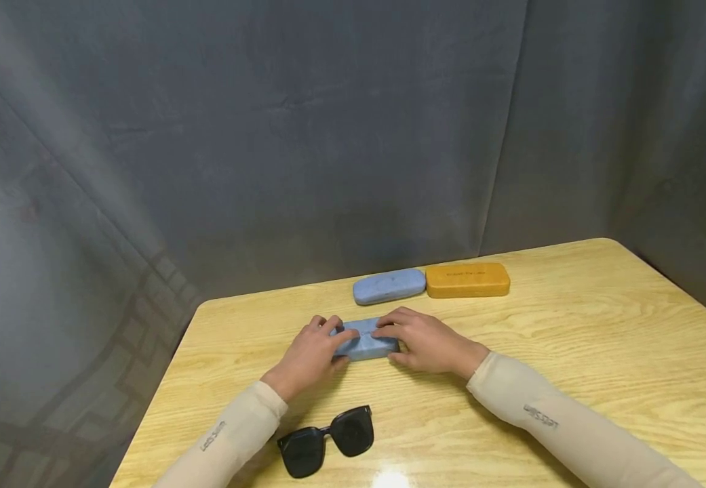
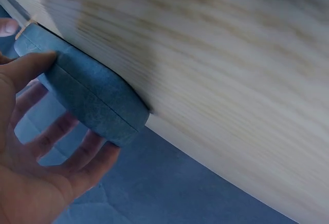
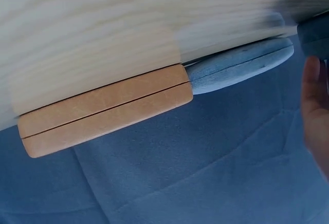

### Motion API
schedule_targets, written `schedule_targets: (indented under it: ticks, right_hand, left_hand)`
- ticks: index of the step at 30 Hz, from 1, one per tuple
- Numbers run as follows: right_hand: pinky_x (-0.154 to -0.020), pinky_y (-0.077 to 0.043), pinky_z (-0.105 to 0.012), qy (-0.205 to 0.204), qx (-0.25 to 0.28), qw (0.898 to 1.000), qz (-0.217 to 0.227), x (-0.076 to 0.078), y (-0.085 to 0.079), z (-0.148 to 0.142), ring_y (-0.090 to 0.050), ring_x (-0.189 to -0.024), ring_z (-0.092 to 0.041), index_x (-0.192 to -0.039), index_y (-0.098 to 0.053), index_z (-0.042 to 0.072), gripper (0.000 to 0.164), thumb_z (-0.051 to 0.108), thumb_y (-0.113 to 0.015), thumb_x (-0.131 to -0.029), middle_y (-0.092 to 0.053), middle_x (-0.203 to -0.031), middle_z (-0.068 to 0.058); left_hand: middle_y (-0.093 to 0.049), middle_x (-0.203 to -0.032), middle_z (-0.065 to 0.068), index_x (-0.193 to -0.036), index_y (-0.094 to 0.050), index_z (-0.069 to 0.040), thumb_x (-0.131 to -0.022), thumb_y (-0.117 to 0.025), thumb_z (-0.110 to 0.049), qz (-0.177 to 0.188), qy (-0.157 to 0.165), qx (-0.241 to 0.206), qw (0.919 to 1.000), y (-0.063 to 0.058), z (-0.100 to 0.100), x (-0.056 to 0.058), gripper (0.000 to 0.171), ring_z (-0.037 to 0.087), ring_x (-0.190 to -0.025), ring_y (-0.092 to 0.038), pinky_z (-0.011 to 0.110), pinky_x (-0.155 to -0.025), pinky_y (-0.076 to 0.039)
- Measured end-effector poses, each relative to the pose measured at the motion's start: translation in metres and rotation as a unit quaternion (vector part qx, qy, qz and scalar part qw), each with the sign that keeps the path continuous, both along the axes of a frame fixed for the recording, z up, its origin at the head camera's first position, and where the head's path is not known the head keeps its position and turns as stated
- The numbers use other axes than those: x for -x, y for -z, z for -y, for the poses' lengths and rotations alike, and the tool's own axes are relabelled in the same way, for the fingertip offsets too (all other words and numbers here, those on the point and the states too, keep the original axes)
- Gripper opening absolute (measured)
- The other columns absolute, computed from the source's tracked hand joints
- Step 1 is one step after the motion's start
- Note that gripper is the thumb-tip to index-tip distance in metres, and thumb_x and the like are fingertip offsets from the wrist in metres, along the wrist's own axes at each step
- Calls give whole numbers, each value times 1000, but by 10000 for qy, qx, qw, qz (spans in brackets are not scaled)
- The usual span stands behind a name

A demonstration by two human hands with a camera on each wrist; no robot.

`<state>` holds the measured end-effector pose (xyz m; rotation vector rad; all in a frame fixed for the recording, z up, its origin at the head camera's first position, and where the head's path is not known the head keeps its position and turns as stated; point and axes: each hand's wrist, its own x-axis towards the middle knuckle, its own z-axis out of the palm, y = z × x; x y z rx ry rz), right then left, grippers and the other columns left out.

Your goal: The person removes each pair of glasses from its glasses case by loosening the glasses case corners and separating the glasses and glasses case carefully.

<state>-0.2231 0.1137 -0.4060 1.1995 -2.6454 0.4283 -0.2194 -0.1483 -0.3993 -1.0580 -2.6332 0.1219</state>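
Between my two hands a light blue glasses case [image 1: 366, 347] lies on the table with its lid closed. My left hand [image 1: 310, 351] grips its left end; in the left wrist view the thumb lies near the seam of the case [image 2: 95, 93] and the other fingers reach over its far side. At the opposite end, my right hand [image 1: 428, 344] holds the case with thumb at the front and fingers over the top. Black sunglasses [image 1: 354, 432] rest on the table in front of me, close to the left sleeve, dark lenses showing.
Toward the table's back edge lie a periwinkle-blue glasses case [image 1: 389, 287] and an orange glasses case [image 1: 467, 280], end to end. Behind the wooden table [image 1: 578, 325] hangs a grey curtain [image 1: 328, 149], which also runs along both sides.
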Motion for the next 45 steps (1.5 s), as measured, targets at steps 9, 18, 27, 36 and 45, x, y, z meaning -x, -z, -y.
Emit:
schedule_targets:
  ticks: [9,18,27,36,45]
  right_hand:
    - [-112,-41,-46,-142,17,9979,636,5,-3,-7,-48,-139,-24,-139,-59,22,49,33,-70,-93,-53,-149,-1]
    - [-113,-39,-50,320,459,9975,432,17,-3,-13,-50,-136,-26,-130,-66,19,40,31,-71,-92,-58,-142,-2]
    - [-108,-43,-53,1166,946,9885,179,29,-1,-17,-55,-129,-33,-123,-70,13,34,23,-73,-91,-60,-138,-12]
    - [-112,-35,-60,1595,1119,9805,259,44,3,-20,-48,-134,-37,-133,-61,7,46,16,-74,-89,-54,-143,-16]
    - [-109,-35,-59,1748,1105,9780,286,60,7,-17,-44,-135,-40,-134,-59,7,49,14,-74,-88,-51,-144,-19]
  left_hand:
    - [-60,-116,9,-125,-64,-25,-85,-80,-29,75,-366,-267,9989,-2,17,1,43,31,-100,-59,44,-79,-57]
    - [-59,-116,12,-124,-65,-24,-84,-81,-27,91,-626,-320,9975,-7,32,12,43,32,-100,-58,44,-77,-56]
    - [-58,-116,15,-124,-65,-21,-85,-81,-22,410,-902,-391,9943,-9,41,20,42,33,-100,-57,45,-78,-56]
    - [-59,-116,13,-122,-65,-21,-84,-81,-21,292,-1090,-347,9930,-8,48,38,41,34,-101,-58,46,-73,-57]
    - [-58,-119,15,-127,-63,-21,-87,-77,-15,529,-1418,-527,9871,-3,52,48,42,35,-104,-58,47,-76,-56]
